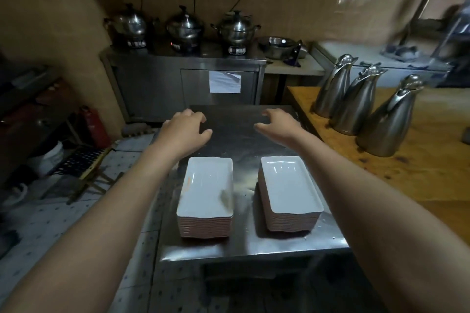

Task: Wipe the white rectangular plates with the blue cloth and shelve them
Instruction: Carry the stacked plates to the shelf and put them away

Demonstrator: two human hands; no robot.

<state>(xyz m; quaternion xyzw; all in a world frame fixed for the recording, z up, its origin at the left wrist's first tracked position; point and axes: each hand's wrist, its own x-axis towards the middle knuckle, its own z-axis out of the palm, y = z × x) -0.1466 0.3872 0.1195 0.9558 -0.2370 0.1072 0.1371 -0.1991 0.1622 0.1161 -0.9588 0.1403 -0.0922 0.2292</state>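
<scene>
Two stacks of white rectangular ceramic plates stand on the near half of the stainless-steel table, left stack and right stack side by side, not touching. Top plates look glossy, shallow and raised-rimmed; the left one carries a faint orange smear. Left hand and right hand hover over the table's far half, well apart, fingers loosely curled, holding nothing. Blue cloth not in view. Judgement: wiping not started, all shelving remains.

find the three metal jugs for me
In the head view, the three metal jugs stand in a row on the wooden counter at the right, just right of the steel table.
</scene>
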